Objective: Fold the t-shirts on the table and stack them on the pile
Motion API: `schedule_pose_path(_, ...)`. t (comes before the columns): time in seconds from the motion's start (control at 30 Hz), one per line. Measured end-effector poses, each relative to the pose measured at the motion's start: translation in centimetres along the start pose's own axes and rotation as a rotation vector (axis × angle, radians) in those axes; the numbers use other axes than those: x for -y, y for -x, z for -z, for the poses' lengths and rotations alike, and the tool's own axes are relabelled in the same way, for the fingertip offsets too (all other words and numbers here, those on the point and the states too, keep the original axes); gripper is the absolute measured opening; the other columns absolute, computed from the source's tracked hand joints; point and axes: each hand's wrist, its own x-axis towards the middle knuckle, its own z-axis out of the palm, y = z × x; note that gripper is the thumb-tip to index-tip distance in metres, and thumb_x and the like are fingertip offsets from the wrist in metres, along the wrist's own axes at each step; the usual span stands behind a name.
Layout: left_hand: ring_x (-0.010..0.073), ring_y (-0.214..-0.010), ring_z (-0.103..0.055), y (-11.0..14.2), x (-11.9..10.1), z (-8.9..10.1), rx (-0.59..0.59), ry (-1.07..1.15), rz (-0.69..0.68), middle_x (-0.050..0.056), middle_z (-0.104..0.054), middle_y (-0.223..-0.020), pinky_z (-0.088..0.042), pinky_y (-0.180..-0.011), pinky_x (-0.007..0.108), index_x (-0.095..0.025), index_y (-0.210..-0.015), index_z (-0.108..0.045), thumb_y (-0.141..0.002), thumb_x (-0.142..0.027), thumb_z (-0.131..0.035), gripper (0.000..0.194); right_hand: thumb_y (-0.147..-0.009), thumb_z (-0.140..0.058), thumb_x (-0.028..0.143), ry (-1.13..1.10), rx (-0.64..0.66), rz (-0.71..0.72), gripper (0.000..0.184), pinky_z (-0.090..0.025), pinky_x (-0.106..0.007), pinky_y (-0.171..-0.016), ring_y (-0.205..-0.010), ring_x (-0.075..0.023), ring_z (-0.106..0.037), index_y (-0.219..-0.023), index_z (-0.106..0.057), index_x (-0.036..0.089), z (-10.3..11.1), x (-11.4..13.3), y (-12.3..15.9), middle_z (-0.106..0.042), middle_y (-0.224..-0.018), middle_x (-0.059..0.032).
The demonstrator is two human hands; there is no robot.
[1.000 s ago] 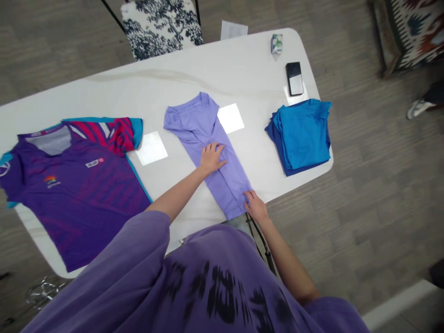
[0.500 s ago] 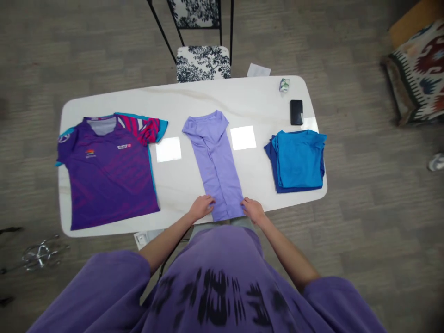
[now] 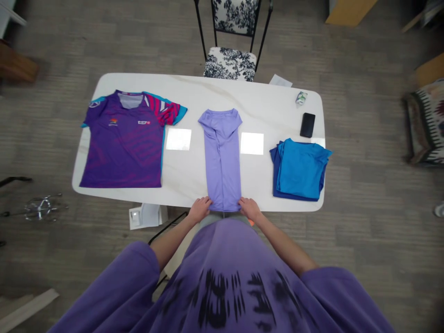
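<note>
A lavender T-shirt (image 3: 229, 162) lies on the white table, its two sides folded inward into a long narrow strip that runs toward me, collar end away from me. At its near left corner, my left hand (image 3: 200, 209) is closed, the fingertips pinching the hem edge. The near right corner is likewise pinched by my right hand (image 3: 249, 208). To the left, a purple jersey (image 3: 125, 143) with pink and teal sleeves is spread flat. A folded bright blue shirt (image 3: 301, 166) rests on a darker blue folded garment (image 3: 275, 178) at the right.
The white table (image 3: 183, 180) has rounded corners. A black phone (image 3: 307, 125) and a small green-and-white packet (image 3: 301, 98) are at its far right. Beyond the far edge stands a patterned chair (image 3: 231, 64). A white box (image 3: 144, 216) shows below the near edge.
My view has turned and shifted, so the table appears at another angle. Both hands stay at the near corners of the lavender T-shirt, which keeps its folded strip shape.
</note>
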Motion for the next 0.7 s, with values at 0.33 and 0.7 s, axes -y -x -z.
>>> schedule_pose_path(0.33, 0.0266, -0.108, -0.072, 1.8, 1.4, 0.9, 0.007, 0.094, -0.069, 0.01, -0.068, -0.127, -0.056, -0.096, 0.041, -0.026, -0.108, -0.073, -0.096, -0.021, -0.062, 0.017, -0.103, -0.052, 0.015, -0.109, -0.077, -0.103, 0.027, -0.051, -0.026, -0.09, -0.109, -0.0175, -0.069, -0.124, -0.065, 0.027, 0.3, 4.7, 1.2, -0.072, -0.128, -0.0036)
schedule_pose_path(0.7, 0.0257, -0.126, -0.069, 4.2, 6.6, 8.6, -0.239, 0.522, -0.17, 0.007, -0.07, -0.135, -0.058, -0.112, 0.043, -0.036, -0.14, -0.067, -0.097, -0.015, -0.051, 0.05, -0.088, -0.056, 0.006, -0.369, -0.4, -0.184, 0.051, -0.058, -0.033, -0.099, -0.108, -0.0187, -0.07, -0.133, -0.067, 0.025, 6.3, 10.2, 1.6, -0.068, -0.133, -0.0068)
